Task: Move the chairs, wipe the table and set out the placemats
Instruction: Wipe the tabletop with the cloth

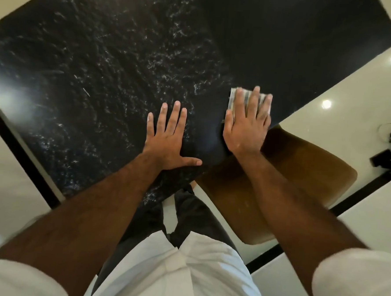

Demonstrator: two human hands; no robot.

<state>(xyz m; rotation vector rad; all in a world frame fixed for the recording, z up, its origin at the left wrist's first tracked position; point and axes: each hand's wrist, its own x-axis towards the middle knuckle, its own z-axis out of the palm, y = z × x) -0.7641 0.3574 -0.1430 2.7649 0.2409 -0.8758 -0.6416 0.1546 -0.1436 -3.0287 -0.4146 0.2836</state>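
Both hands lie flat on the black table point(103, 73). The right hand point(246, 130) presses a folded cloth point(232, 99) onto the top with straight, slightly spread fingers; nothing is curled round it, so the cloth is pinned by the palm rather than gripped. The left hand point(167, 137) rests bare on the stone just beside it, fingers splayed and thumb out, probably as a brace.

The cloth sits close to the table's right edge, above a brown chair point(303, 168) whose seat reaches under that edge. Nearly all of the top lies forward and to the left of the cloth, so the next stroke likely has to sweep away from the edge and across, toward or past the left hand. That hand is in the path and may need to lift. Whether the pale streaks on the left part are veining or smears, I cannot tell.
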